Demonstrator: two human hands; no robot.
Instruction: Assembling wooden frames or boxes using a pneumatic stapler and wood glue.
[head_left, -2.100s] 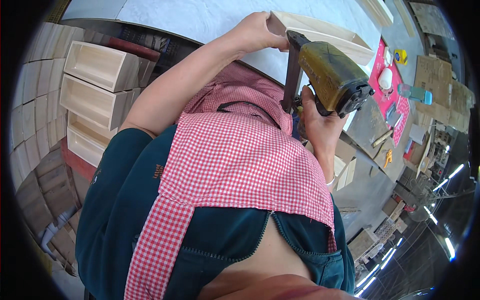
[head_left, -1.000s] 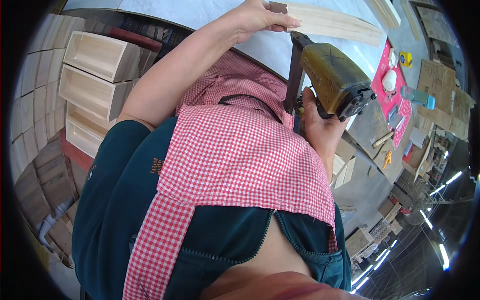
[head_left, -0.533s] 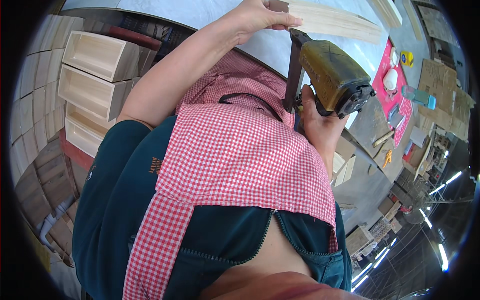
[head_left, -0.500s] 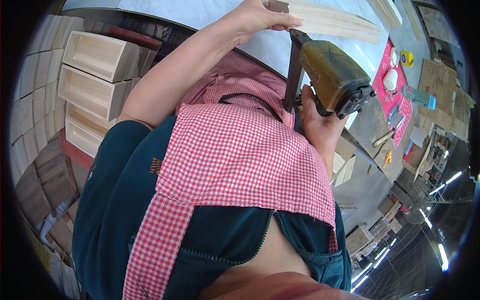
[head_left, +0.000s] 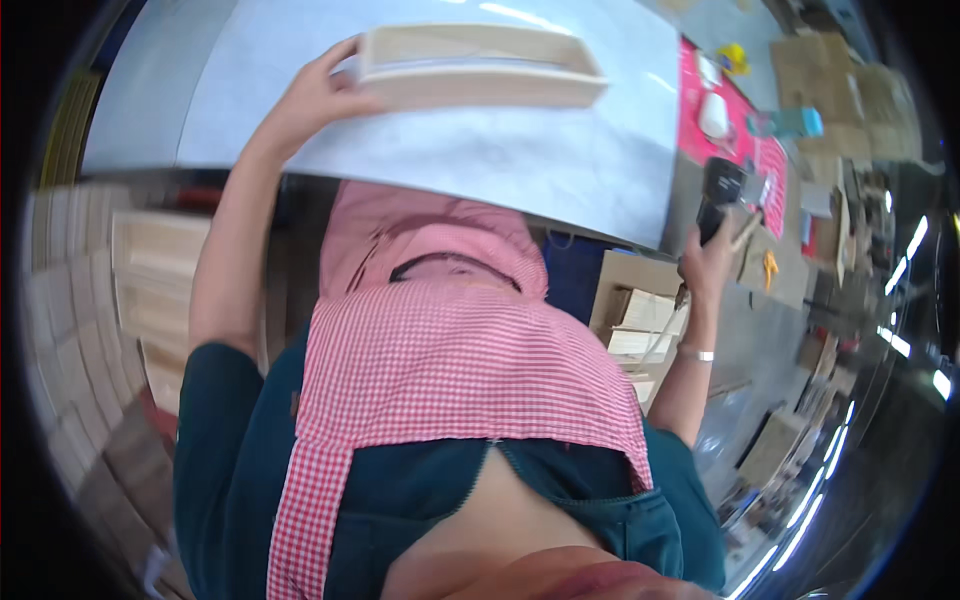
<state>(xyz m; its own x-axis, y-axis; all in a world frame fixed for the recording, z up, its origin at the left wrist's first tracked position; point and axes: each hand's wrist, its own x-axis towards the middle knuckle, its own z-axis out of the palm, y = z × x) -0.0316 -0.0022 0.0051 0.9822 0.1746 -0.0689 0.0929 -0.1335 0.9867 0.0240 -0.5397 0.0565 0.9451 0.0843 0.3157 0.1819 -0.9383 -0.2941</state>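
Observation:
My left hand grips the left end of a long, shallow pale wooden box, thumb at its near side and fingers at the far side. The box is over the whitish tabletop, its opening facing up. Motion blur keeps me from telling whether it has a bottom. Off to the right, past the table's edge, my right hand is closed around the handle of a nail gun. The tool is held away from the box, and its nose cannot be made out.
Pale wooden boxes are stacked at the left. On the right a pink cloth bears a white container, with a teal-capped bottle beside it. An orange tool lies nearer. Wooden pieces sit in a carton below the table.
The nail gun has moved right and away from the wood with my right hand. My left hand has shifted left with the box, which now shows its open top. My view has turned.

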